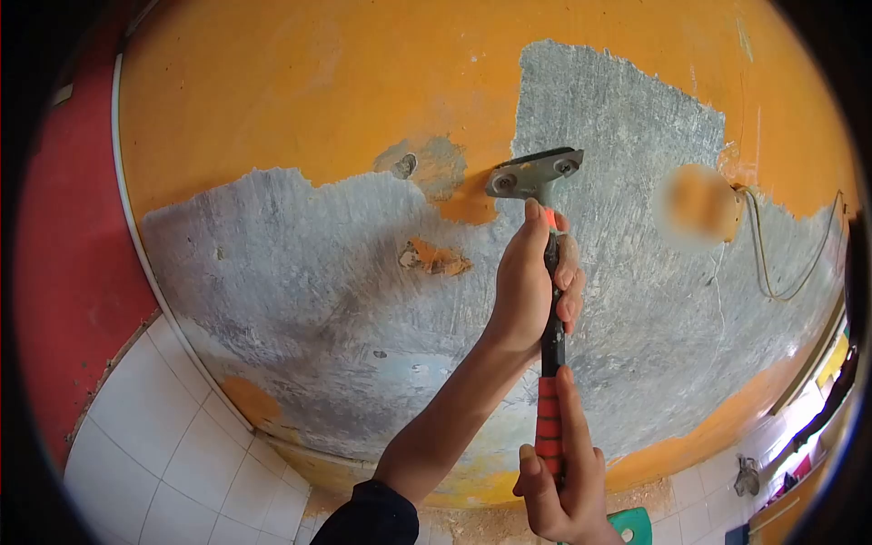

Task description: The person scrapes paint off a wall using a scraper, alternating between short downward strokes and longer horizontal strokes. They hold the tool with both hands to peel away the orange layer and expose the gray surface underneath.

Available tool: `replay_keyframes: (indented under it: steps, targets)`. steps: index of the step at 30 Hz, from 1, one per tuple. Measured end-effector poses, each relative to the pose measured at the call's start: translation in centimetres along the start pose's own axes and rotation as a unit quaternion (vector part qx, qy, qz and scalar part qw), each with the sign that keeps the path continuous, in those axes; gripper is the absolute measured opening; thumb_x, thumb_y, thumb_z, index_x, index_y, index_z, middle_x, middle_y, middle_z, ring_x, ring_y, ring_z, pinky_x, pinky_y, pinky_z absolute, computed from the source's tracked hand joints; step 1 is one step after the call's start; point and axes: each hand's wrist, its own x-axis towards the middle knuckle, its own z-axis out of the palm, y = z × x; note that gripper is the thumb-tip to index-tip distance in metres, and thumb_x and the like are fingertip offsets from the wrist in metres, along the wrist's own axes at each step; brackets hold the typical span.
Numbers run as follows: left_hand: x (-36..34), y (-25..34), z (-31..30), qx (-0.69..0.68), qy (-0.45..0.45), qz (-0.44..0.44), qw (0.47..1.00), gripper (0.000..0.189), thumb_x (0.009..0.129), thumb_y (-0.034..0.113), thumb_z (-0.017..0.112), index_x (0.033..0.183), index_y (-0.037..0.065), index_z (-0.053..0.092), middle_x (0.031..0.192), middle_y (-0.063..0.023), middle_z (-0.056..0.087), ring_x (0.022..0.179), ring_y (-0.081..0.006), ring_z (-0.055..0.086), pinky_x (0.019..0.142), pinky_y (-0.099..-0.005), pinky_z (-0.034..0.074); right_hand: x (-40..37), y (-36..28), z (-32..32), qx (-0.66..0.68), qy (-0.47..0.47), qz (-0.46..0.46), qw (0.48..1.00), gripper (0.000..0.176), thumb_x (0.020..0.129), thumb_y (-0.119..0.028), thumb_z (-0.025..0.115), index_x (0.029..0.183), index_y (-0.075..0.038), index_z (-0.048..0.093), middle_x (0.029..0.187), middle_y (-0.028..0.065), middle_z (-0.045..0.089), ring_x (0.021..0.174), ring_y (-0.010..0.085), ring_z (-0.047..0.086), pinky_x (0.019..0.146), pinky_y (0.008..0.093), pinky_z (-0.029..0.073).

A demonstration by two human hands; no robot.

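A long-handled wall scraper (pixel 536 174) with a wide metal head, two screws and a black-and-red handle is raised against the wall, its blade overlapping the border between orange paint and bare grey plaster. Wrapped round the upper handle, just below the head, is my left hand (pixel 527 295), thumb pointing up along the shaft. My right hand (pixel 568 495) grips the red ribbed lower part, with its index finger stretched along the handle. Remaining orange paint (pixel 468 202) shows just left of the scraper head. The bare plaster (pixel 318 272) spreads widely around the tool.
A hole (pixel 405 165) and a chipped orange patch (pixel 436 258) mark the wall. On the right hangs a looped cable (pixel 772 295) beside a blurred spot. A white pipe (pixel 123 182) runs down the left corner by a red wall (pixel 64 245). White tiles (pixel 127 454) lie below; something green (pixel 631 525) shows at the bottom.
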Motion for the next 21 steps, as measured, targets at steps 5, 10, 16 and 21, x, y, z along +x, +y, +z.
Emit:
replay_keyframes:
  steps: [5,10,16,21]
  targets:
    - [-1.6,-1.3,-1.2,0.053,0.023,0.005,0.998,0.043,0.099,0.049,0.032,0.102,0.007,0.043,0.054,0.0021,0.036,0.032,-0.0084,0.034,0.029,-0.0234,0.03,-1.3,1.8,1.5,0.061,0.025,0.019,0.998,0.081,0.085,-0.006,0.058,0.146,0.003,0.005,0.105,0.0151,0.058,0.059,0.0073,0.052,0.057,0.02,0.046]
    - [-3.0,-1.5,-1.8,0.111,0.045,-0.001,0.993,0.044,0.101,0.044,0.031,0.112,0.004,0.043,0.058,0.0008,0.041,0.035,-0.0091,0.039,0.031,-0.0239,0.033,-2.8,4.5,3.8,0.082,0.113,0.019,0.99,0.078,0.086,-0.004,0.057,0.146,-0.001,0.007,0.093,0.0123,0.055,0.055,0.0101,0.054,0.053,0.0201,0.047]
    - [-3.7,0.8,-0.2,0.131,-0.035,0.036,0.99,0.038,0.102,0.036,0.031,0.116,0.003,0.041,0.064,-0.0026,0.045,0.04,-0.0111,0.046,0.035,-0.0246,0.037,-2.4,6.1,4.4,0.509,0.058,0.007,0.859,0.073,0.092,-0.032,0.047,0.146,-0.005,0.004,0.063,0.0231,0.054,0.047,0.0279,0.056,0.044,0.0344,0.046]
    - [-3.5,1.5,-1.9,0.167,0.012,0.079,0.983,0.03,0.101,0.03,0.039,0.116,0.004,0.039,0.067,-0.0015,0.044,0.037,-0.0088,0.042,0.032,-0.0228,0.033,-1.1,7.1,4.5,0.56,-0.017,0.067,0.826,0.075,0.09,-0.036,0.051,0.145,0.0,0.015,0.09,0.0233,0.058,0.06,0.0223,0.058,0.056,0.0323,0.046]
